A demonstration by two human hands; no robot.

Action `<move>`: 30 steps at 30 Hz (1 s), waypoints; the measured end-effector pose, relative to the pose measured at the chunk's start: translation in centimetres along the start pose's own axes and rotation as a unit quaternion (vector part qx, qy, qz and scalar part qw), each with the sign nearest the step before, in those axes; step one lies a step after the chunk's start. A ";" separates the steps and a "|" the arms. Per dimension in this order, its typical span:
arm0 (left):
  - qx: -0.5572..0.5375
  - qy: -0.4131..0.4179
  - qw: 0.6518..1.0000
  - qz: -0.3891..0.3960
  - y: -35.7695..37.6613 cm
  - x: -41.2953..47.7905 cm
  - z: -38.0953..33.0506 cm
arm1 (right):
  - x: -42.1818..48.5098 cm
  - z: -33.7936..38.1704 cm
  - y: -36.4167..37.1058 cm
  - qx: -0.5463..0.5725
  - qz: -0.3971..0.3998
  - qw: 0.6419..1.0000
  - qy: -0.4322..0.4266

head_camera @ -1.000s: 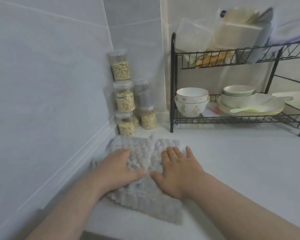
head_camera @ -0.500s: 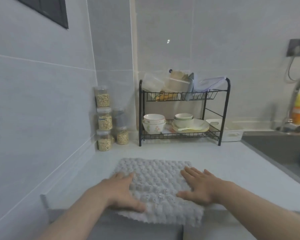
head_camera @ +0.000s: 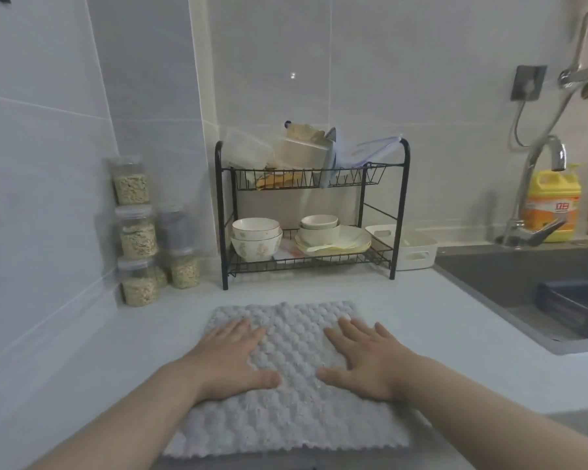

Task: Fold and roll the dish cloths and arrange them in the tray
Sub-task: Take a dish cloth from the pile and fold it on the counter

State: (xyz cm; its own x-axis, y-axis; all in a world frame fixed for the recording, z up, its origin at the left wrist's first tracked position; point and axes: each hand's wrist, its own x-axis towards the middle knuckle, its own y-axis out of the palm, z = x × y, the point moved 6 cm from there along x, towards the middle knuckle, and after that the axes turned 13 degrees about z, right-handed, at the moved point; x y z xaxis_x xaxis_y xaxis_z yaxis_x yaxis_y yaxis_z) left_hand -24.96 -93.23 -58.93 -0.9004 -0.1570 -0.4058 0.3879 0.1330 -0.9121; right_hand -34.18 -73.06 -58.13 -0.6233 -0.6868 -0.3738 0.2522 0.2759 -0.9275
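Observation:
A grey, bumpy dish cloth (head_camera: 291, 395) lies spread flat on the white counter, its near edge at the counter's front edge. My left hand (head_camera: 230, 359) presses flat on the cloth's left half, fingers straight and pointing away from me. My right hand (head_camera: 364, 359) presses flat on its right half in the same way. A white tray (head_camera: 411, 247) with cut-out handles stands at the back, to the right of the dish rack and partly behind it.
A black two-tier wire rack (head_camera: 311, 215) with bowls and plates stands at the back wall. Stacked clear jars (head_camera: 136, 232) of grain fill the left corner. A sink (head_camera: 537, 290) with a tap (head_camera: 537, 198) and a yellow detergent bottle (head_camera: 552, 201) lies to the right.
The view has pulled back and up from the left corner. The cloth, bunched near the jars before, now lies smoothed flat, and my hands have slid apart across it.

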 end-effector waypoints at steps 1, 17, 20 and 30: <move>0.002 -0.001 1.000 -0.004 -0.3 0.8 0.3 | 0.7 -0.3 -0.3 -0.001 0.000 1.000 0.005; 0.051 -0.120 0.981 -0.143 -8.4 11.1 6.9 | 13.3 -7.4 -7.1 -0.003 -0.108 0.993 0.035; 0.030 -0.109 0.972 -0.208 -9.8 9.4 6.5 | 11.6 -7.7 -8.2 0.028 -0.172 0.984 0.021; -0.115 -0.019 0.951 -0.287 -7.2 -3.2 3.3 | -2.0 -5.5 -6.5 0.093 -0.277 0.956 -0.008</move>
State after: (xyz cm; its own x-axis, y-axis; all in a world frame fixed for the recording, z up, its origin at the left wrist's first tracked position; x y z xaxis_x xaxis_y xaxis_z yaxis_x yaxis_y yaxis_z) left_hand -24.22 -96.88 -51.22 -0.9412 -0.3030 0.1492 -0.2228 0.2250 -0.9485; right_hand -38.65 -69.81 -51.38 -0.6892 -0.7030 0.1755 0.0155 -0.2564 -0.9665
